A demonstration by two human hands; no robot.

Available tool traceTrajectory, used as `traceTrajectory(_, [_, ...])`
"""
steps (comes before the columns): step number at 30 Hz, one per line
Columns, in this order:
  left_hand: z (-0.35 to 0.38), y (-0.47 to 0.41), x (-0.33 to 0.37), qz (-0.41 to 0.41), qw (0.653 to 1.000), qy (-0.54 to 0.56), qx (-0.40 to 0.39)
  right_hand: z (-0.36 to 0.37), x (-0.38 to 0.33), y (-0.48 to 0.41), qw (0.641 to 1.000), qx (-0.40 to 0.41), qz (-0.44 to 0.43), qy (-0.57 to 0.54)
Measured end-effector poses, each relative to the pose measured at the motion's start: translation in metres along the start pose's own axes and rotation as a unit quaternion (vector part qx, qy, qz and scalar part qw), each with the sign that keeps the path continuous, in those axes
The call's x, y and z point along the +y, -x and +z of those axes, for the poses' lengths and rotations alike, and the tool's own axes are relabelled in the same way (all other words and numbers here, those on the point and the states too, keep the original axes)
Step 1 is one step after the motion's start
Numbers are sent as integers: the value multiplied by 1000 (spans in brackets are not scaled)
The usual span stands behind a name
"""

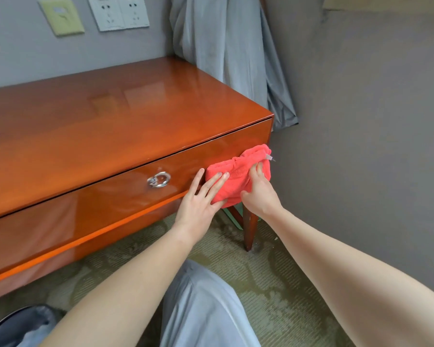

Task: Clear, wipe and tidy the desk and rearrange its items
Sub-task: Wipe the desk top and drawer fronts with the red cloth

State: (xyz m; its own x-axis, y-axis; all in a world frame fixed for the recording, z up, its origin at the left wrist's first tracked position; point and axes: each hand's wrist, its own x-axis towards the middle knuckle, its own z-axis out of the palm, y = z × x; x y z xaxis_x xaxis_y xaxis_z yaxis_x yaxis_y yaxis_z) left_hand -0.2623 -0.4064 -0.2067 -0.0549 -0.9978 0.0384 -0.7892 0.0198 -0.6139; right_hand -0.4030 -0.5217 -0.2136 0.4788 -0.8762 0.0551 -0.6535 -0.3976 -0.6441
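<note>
The fingers (218, 180) of the left hand (201, 196) lie straight and spread, two of them flat on the red cloth (236, 176), the others on the wood just left of it. The thumb sits at the cloth's lower edge. The fingers (259, 169) of the right hand (259, 194) are curled into the cloth and grip its right part, the thumb pressing in from below.

The cloth is bunched between the two hands and held against the drawer front (110, 196) at its right end, under the tabletop's front corner. A small pale tag sticks out just above the right fingers.

Left of the left fingers, near but apart, a metal ring pull (159, 179) hangs on the drawer front. Above the fingers spreads the glossy orange-brown tabletop (110, 116). Below the right hand stands a dark wooden leg (249, 226) on greenish carpet (261, 284).

Farther out beyond the tabletop, a grey curtain (226, 46) hangs in the corner, and wall sockets (118, 12) and a pale switch plate (62, 16) sit on the grey wall. Nearest the person are light trousers (201, 309) and, lower left, a dark bin (18, 326).
</note>
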Motion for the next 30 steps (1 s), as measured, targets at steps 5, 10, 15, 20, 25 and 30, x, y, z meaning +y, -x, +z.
traceTrajectory(5, [16,68,-28,-16,999,-6,-30,30,-45,35,996,-15,-46,74])
traceTrajectory(10, [25,127,-52,-29,998,-21,-60,55,-81,63,991,-37,-96,88])
traceTrajectory(15, [37,188,-80,-36,995,-37,-86,86,-119,89,983,-63,-138,103])
traceTrajectory(20, [51,251,-108,-58,990,-52,-115,118,-156,117,971,-86,-192,112])
traceTrajectory(25, [65,318,-135,-87,982,-64,-158,158,-196,146,953,-129,-259,86])
traceTrajectory(30, [77,377,-157,-118,973,-68,-187,190,-234,173,932,-149,-317,94])
